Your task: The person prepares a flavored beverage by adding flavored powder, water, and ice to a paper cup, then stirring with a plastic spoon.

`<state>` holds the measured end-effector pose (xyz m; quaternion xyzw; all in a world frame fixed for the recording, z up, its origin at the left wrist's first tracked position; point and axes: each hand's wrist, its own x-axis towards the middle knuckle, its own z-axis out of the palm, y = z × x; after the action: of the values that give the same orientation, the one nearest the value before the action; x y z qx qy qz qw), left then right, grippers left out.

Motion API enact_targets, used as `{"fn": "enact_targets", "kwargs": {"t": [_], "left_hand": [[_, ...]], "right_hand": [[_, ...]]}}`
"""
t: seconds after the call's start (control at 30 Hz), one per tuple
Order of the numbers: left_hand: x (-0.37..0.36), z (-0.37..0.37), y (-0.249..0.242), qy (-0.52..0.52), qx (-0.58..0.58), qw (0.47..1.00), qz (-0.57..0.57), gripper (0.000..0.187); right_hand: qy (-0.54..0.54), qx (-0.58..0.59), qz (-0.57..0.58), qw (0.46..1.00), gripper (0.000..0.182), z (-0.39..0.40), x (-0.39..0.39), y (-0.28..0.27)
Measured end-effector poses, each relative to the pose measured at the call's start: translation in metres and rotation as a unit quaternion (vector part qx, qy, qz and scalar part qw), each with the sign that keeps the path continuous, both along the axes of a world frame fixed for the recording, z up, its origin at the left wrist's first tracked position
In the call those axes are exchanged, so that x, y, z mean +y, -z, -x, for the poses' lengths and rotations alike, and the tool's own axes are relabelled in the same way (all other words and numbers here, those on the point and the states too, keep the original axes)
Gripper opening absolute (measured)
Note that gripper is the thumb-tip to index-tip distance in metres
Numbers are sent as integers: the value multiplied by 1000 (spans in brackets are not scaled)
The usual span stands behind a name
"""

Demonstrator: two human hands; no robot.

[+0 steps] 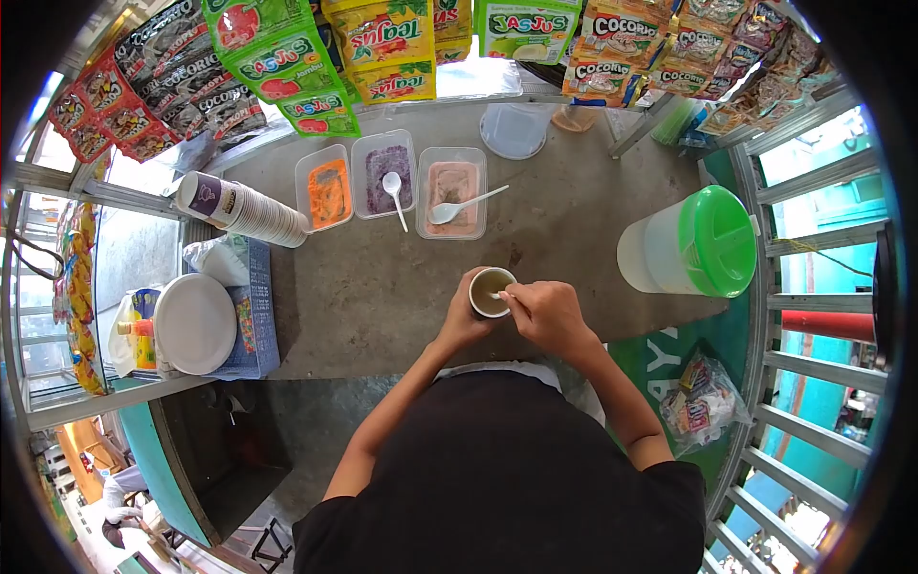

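Note:
A paper cup with a murky, pale brownish drink in it is upright near the counter's front edge. My left hand is wrapped round its left side. Over the cup's right rim, my right hand pinches what looks like a white spoon, its lower end dipped in the drink and hidden. Beyond the cup stand three clear tubs, holding orange powder, purple powder and pink powder. White plastic spoons rest in the purple tub and the pink tub.
A stack of paper cups lies at the left, behind a blue basket and a round white lid. At the right stands a green-lidded jug. Drink sachets hang overhead; a plastic bag lies at lower right.

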<state>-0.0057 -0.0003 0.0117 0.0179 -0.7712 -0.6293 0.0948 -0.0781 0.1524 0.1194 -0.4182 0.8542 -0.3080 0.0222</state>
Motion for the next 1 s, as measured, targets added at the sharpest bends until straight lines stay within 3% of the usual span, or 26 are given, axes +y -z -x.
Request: {"fn": "enact_targets", "kwargs": {"t": [0.07, 0.2, 0.3, 0.5, 0.67, 0.8, 1.0], "left_hand": [[0, 0, 1, -5, -2, 1000, -4, 68], [0, 0, 3, 2, 17, 1000, -3, 68], [-1, -1, 4, -3, -1, 1000, -17, 68], [0, -1, 4, -4, 0, 1000, -7, 70], [-1, -2, 6, 5, -24, 999, -24, 72], [0, -1, 4, 5, -29, 999, -31, 71], [0, -1, 4, -1, -7, 1000, -20, 70]], "right_hand": [[22, -13, 45, 999, 25, 3, -2, -5], [34, -7, 29, 999, 24, 3, -1, -2], [1, 6, -14, 1000, 24, 1, 1, 5], [-10, 6, 40, 999, 25, 0, -3, -1], [-10, 6, -35, 999, 25, 1, 1, 0], [-3, -17, 28, 999, 26, 1, -1, -6], [5, 15, -34, 999, 24, 0, 1, 1]]}}
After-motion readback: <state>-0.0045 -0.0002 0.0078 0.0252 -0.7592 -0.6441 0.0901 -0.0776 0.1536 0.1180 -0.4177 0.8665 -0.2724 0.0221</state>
